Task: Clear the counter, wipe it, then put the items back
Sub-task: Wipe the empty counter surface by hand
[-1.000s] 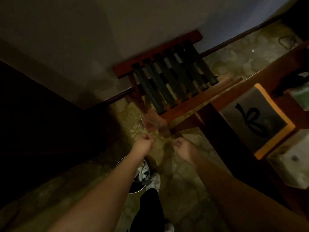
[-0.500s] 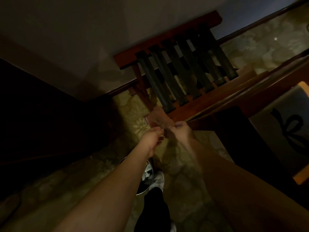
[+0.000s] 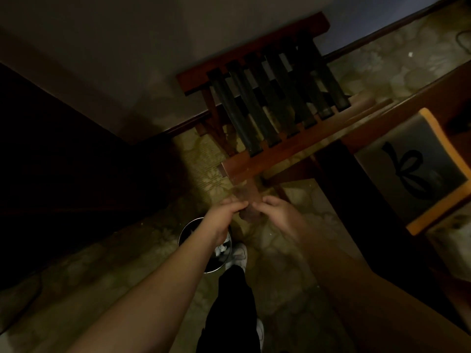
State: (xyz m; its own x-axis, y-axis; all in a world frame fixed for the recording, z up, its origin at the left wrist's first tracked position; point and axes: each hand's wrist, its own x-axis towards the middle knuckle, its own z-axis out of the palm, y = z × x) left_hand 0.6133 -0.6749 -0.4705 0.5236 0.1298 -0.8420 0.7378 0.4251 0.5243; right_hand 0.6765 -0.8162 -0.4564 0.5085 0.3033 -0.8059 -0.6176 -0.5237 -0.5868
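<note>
Left hand (image 3: 224,215) and right hand (image 3: 279,212) each grip a brownish cloth (image 3: 248,205), wooden rack (image 3: 267,103) beyond, no legible writing

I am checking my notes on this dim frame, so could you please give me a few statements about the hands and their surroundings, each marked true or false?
1. Both hands hold the same brownish cloth in front of the person. True: the left hand and right hand each have a grip on the cloth.
2. A round metal bin stands on the floor under the left forearm. True: the bin shows there.
3. The slatted wooden rack lies flat on the counter. False: the rack stands on the floor against the wall.
4. The orange-edged board bears a dark bow-like mark. True: see the board.
5. The right hand rests on the board. False: it is apart from it, at the cloth.
</note>
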